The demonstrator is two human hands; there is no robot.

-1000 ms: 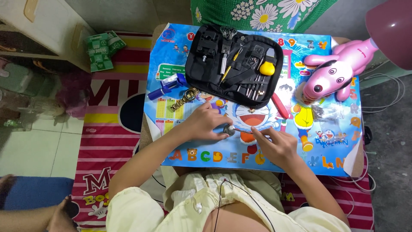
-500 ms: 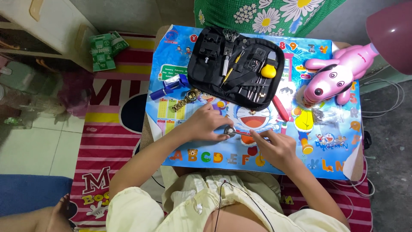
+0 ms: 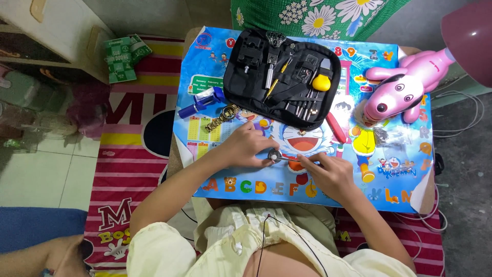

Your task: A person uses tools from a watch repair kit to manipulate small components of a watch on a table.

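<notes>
- Left hand point(image 3: 246, 146) pinching a small round silver watch case point(image 3: 274, 155) against the cartoon table mat point(image 3: 215, 133), near the mat's front middle.
- Right hand point(image 3: 330, 172) closed around a thin metal tool point(image 3: 289, 159), long axis lying nearly level, tip pointing left into the case.
- Case small, shiny, disc-like; finer detail too small to tell.
- Beyond: gold watch band point(image 3: 221, 118), blue tool point(image 3: 202, 102), open black tool kit point(image 3: 282, 77), pink toy dog point(image 3: 405, 87).

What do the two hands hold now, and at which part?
The left hand pinches a small round metal piece at its edge, on the table. The right hand holds a thin metal tool near its rear end.
</notes>
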